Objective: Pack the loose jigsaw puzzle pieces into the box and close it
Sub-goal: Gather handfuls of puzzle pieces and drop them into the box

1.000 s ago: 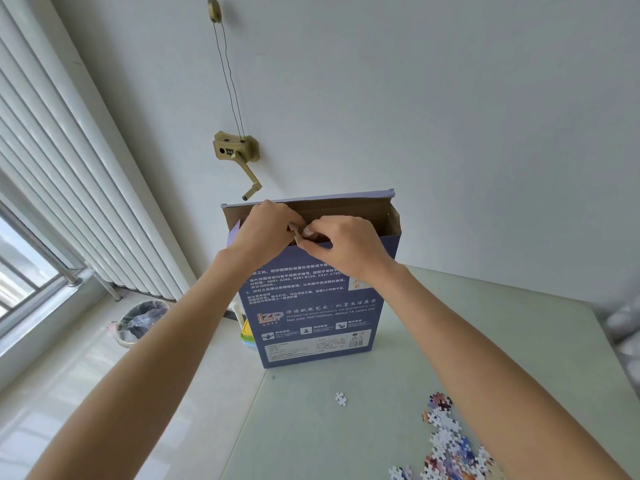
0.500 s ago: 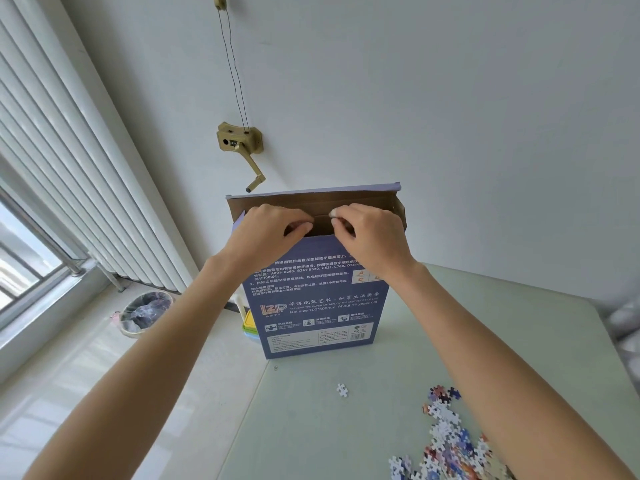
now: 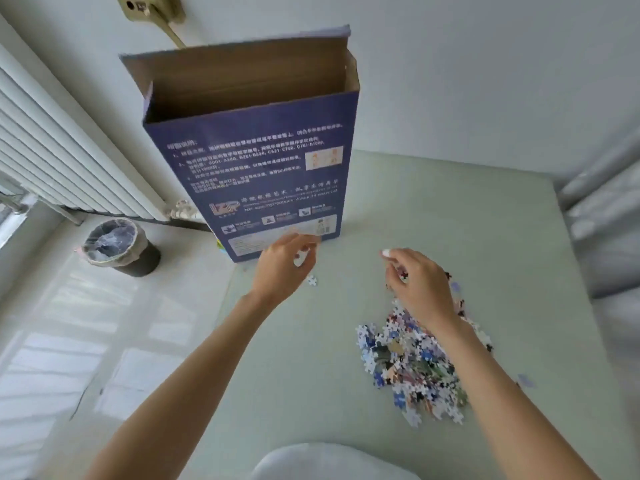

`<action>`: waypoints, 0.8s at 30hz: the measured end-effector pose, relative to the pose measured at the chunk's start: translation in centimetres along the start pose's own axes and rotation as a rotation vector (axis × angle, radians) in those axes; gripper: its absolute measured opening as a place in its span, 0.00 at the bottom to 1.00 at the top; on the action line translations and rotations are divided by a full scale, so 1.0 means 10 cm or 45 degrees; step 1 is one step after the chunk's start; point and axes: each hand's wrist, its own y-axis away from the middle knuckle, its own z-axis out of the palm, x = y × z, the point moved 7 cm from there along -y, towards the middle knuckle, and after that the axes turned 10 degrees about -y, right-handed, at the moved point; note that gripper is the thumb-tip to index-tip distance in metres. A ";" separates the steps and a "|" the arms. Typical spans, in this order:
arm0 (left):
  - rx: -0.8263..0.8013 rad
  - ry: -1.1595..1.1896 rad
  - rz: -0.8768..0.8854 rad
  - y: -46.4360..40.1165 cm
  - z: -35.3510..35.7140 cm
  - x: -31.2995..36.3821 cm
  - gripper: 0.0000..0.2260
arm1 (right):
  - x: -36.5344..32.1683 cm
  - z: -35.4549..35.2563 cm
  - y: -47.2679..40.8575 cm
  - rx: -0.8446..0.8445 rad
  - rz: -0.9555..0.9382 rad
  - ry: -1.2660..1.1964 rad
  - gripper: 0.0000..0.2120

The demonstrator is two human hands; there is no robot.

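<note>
- Your hands have dropped from the box's top rim to the table since a second ago, and the view has tilted down.
- Your left hand [image 3: 282,263] hangs loosely curled over one stray piece [image 3: 311,280]; motion blur hides whether it grips anything.
- Your right hand [image 3: 420,289] curls over the far edge of the pile of puzzle pieces [image 3: 414,362]; I cannot tell if it holds any.
- The box [image 3: 263,157] stands upright at the table [image 3: 450,209] edge, flaps open.
- Judging by the pile, packing has barely begun; closing remains.

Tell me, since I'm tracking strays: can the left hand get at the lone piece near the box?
Probably yes: the left hand hovers just beside the lone piece, with bare table around it.
</note>
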 end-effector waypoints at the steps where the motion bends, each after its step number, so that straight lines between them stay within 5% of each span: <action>1: -0.195 -0.033 -0.094 0.13 0.40 -0.08 0.12 | 0.28 0.09 0.26 -0.085 0.134 0.026 0.13; 6: -0.768 -0.364 -0.303 0.55 1.41 -0.42 0.31 | 1.24 0.17 1.11 -0.204 0.680 0.123 0.20; 12: -0.884 -0.558 -0.214 0.87 1.87 -0.14 0.35 | 2.01 0.08 2.00 -0.155 1.446 0.155 0.32; 24: -0.848 -0.334 -0.122 1.24 2.17 0.79 0.38 | 1.61 0.50 1.63 -0.231 0.931 0.147 0.40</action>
